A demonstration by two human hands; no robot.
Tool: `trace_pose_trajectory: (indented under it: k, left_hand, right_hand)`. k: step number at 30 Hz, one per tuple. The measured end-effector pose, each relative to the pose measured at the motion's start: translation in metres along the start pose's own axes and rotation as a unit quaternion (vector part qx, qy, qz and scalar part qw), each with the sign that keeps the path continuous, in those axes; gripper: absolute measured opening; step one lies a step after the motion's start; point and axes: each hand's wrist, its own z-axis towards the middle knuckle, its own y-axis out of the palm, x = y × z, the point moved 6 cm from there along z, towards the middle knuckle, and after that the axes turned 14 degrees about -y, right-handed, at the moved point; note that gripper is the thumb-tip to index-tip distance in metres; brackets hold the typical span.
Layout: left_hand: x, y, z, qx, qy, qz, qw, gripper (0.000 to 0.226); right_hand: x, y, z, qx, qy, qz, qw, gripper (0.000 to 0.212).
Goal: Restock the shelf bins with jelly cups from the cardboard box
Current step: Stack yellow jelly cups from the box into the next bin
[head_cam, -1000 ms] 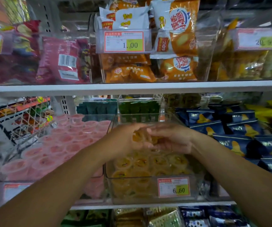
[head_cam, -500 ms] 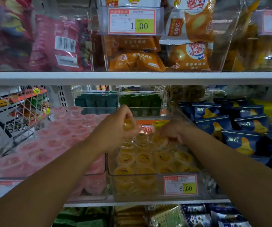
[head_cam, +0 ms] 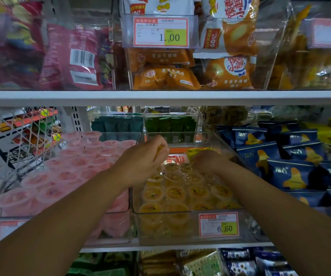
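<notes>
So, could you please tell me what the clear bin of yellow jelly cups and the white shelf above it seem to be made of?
Clear rectangular bin: rigid glossy plastic, probably acrylic; the yellow jelly cups show through its walls, which catch highlights. White shelf board: likely painted metal, judging by its smooth, matt edge.

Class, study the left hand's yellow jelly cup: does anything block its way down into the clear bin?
Nothing visible does. The left hand holds the jelly cup above the open clear bin; the right hand touches cups beside it.
</notes>
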Motion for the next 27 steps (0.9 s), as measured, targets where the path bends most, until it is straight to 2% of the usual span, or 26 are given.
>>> trace_pose_trajectory:
  k: [1,3,5,6,11,13,15,16,18,20,23,27]
  left_hand:
    - [0.002,0.003,0.001,-0.021,0.003,0.012,1.000,0.023]
    - [0.002,0.009,0.006,-0.074,-0.020,0.023,0.997,0.021]
    - [0.004,0.014,0.012,-0.115,-0.065,0.015,0.991,0.027]
    - [0.008,0.015,0.014,-0.132,-0.085,0.000,0.988,0.033]
    - [0.030,0.035,0.021,-0.193,-0.132,-0.144,0.962,0.058]
    - [0.029,0.044,0.024,-0.190,-0.128,-0.100,0.968,0.071]
    - [0.024,0.057,0.026,-0.185,-0.114,0.001,0.976,0.073]
    - [0.023,0.066,0.024,-0.193,-0.097,0.063,0.974,0.068]
    - [0.025,0.090,0.016,-0.232,-0.039,0.181,0.955,0.057]
    - [0.026,0.109,0.010,-0.267,-0.006,0.224,0.937,0.055]
    - [0.021,0.116,0.007,-0.292,-0.039,0.198,0.935,0.058]
    - [0.015,0.120,0.003,-0.321,-0.042,0.226,0.919,0.059]
  right_hand:
    - [-0.001,-0.005,0.000,0.018,-0.023,0.074,0.997,0.025]
    - [-0.007,-0.012,-0.008,0.019,-0.092,0.275,0.957,0.028]
    - [-0.017,-0.019,-0.020,-0.010,-0.158,0.367,0.917,0.031]
    - [-0.022,-0.022,-0.025,-0.015,-0.180,0.380,0.907,0.032]
    - [-0.021,-0.038,-0.028,0.047,-0.196,0.350,0.915,0.027]
    - [-0.011,-0.048,-0.025,0.049,-0.197,0.276,0.939,0.019]
    - [0.002,-0.058,-0.018,0.039,-0.188,0.097,0.976,0.014]
    - [0.006,-0.061,-0.012,0.022,-0.181,-0.006,0.983,0.015]
    - [0.009,-0.058,-0.004,-0.033,-0.170,-0.157,0.972,0.021]
    - [0.005,-0.049,0.003,-0.103,-0.160,-0.260,0.947,0.029]
    - [0.006,-0.035,0.015,-0.179,-0.122,-0.329,0.919,0.037]
    - [0.012,-0.015,0.027,-0.259,-0.112,-0.371,0.884,0.035]
